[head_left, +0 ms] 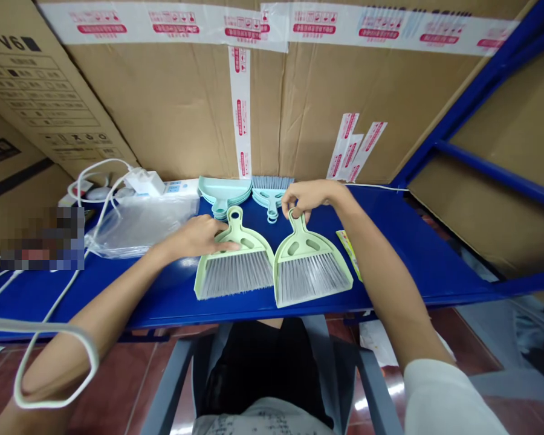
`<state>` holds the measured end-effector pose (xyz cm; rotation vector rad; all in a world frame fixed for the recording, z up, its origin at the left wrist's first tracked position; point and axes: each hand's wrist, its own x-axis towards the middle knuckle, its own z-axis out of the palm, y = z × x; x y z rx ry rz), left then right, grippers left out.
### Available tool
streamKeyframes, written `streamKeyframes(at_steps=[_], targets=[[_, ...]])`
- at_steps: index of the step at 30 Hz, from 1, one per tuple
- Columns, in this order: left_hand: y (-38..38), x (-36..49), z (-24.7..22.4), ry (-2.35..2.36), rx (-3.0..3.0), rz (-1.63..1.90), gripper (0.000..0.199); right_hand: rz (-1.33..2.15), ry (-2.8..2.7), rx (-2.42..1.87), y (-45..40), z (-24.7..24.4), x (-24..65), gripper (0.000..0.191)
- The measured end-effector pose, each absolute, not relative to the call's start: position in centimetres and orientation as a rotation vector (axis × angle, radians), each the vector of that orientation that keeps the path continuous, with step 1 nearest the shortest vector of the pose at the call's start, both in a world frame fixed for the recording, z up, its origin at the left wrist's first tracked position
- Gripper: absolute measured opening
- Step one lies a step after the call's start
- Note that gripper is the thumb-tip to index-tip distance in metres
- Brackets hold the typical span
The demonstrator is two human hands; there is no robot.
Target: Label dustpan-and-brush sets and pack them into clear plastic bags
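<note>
Right at the blue surface's (172, 305) near edge, a pale-green plastic dustpan-and-brush set (238, 272), grey-bristled, touching its twin (314, 275)! Bristles face the wearer, long axes running away to looped handles; left hand (204, 234) holds the first, thumb on top, right hand (309, 197) pinching the twin's handle.

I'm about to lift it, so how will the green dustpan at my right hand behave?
The green dustpan looks like thin-walled moulded plastic, so it's probably fairly stiff and light for its size. The brush lying in it may slide if tilted, since no clip shows.
</note>
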<state>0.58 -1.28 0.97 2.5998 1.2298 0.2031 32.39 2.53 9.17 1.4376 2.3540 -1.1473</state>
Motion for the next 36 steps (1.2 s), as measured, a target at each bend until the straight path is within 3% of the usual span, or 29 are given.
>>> streamKeyframes(at_steps=[3,9,14,20,23,28,36], targets=[[-1.1,0.1,0.9,1.225,2.681,0.152,0.051,-1.026,2.27,1.504,3.0,7.9,31.6,0.026],[-0.7,-0.1,0.7,1.02,2.788,0.495,0.027,-0.829,2.216,1.544,3.5,7.7,31.1,0.035],[-0.8,0.1,0.3,0.883,2.886,0.451,0.039,-0.438,2.312,1.532,1.1,9.3,31.7,0.045],[-3.0,0.8,1.4,1.107,2.979,0.137,0.056,-0.135,2.306,1.592,-5.8,7.3,33.4,0.068],[-4.2,1.5,1.7,1.301,2.966,0.023,0.064,0.0,2.291,1.649,-8.0,5.5,33.9,0.066],[-4.7,2.7,1.2,1.424,2.893,0.03,0.038,0.219,2.309,1.592,-8.2,3.4,33.5,0.054],[-4.7,1.7,1.7,1.265,2.943,0.135,0.043,0.313,2.287,1.345,-7.5,4.7,33.0,0.057]])
